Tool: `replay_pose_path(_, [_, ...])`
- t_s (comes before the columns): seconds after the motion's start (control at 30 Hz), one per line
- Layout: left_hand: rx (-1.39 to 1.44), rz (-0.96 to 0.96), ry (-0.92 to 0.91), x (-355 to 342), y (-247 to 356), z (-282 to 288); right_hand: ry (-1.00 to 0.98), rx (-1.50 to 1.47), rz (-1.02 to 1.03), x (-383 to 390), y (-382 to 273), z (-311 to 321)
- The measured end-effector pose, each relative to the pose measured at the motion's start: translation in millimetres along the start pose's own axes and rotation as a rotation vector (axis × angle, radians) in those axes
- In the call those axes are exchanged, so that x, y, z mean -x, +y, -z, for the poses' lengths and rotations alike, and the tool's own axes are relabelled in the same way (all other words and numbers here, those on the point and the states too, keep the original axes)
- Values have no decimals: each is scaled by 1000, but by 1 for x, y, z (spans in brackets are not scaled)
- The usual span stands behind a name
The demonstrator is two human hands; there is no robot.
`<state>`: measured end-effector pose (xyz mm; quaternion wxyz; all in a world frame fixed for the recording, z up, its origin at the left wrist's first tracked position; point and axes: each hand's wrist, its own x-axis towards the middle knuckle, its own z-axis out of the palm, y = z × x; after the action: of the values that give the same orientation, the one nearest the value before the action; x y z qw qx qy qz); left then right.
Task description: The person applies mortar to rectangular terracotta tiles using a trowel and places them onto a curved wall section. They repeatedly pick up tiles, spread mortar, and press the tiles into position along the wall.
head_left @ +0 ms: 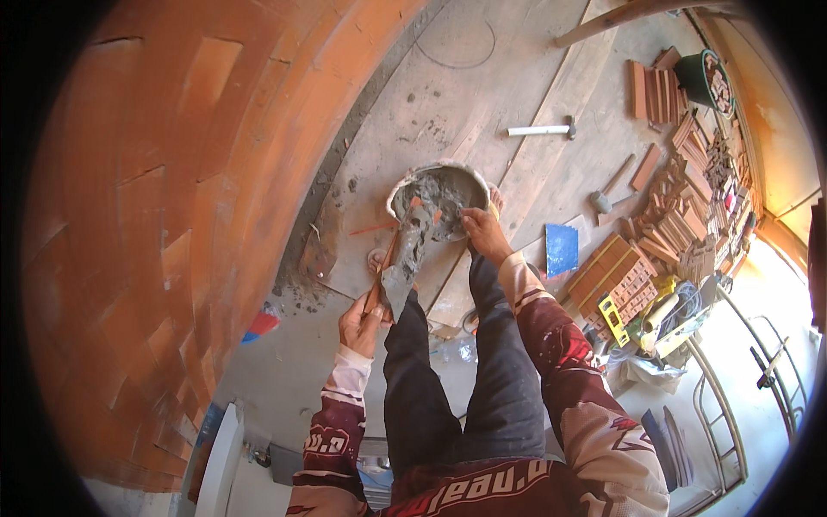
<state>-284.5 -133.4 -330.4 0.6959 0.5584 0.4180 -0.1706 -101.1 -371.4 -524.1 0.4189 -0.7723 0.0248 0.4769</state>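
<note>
Pinching the near end of an orange tile strip (pixel 374 297), the left hand (pixel 360 327) has its fingers closed right up, thumb on the side facing the legs. So the strip is basically all out in front of the grip, pointing away from the body toward the bucket (pixel 441 164), with grey mortar (pixel 412 250) slathered thick along it, blobs and all, up to the rim. Right hand (pixel 488 236) is over at the bucket's right side, fingers curled in over the rim by the wet mix (pixel 448 185). Honestly can't tell if it's got hold of anything, fingertips are too murky. Further off, a hammer (pixel 543 131) with a white handle is lying on the boards (pixel 508 90).
</note>
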Motion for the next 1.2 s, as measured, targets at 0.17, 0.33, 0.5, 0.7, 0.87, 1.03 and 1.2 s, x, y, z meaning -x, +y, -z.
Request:
replay_pose_path(0.17, [99, -12, -98, 32, 63, -3, -363, -871, -120, 34, -95, 48])
replay_pose_path(0.33, [292, -55, -229, 86, 123, -8, -662, -1189, 32, 103, -192, 97])
replay_pose_path(0.5, [429, -88, -268, 140, 184, -23, -715, -1210, 124, 143, -249, 122])
replay_pose_path(0.7, [393, -317, -246, 191, 224, -29, -799, -1162, 364, 206, -357, 138])
replay_pose_path(0.87, [452, -419, -337, 218, 267, -12, -807, -1159, 528, 232, -412, 140])
replay_pose_path(1.03, [579, -545, -439, 220, 281, 8, -780, -1062, 686, 276, -470, 139])
replay_pose_path(1.2, [741, -705, -475, 227, 326, 19, -711, -985, 754, 283, -505, 134])
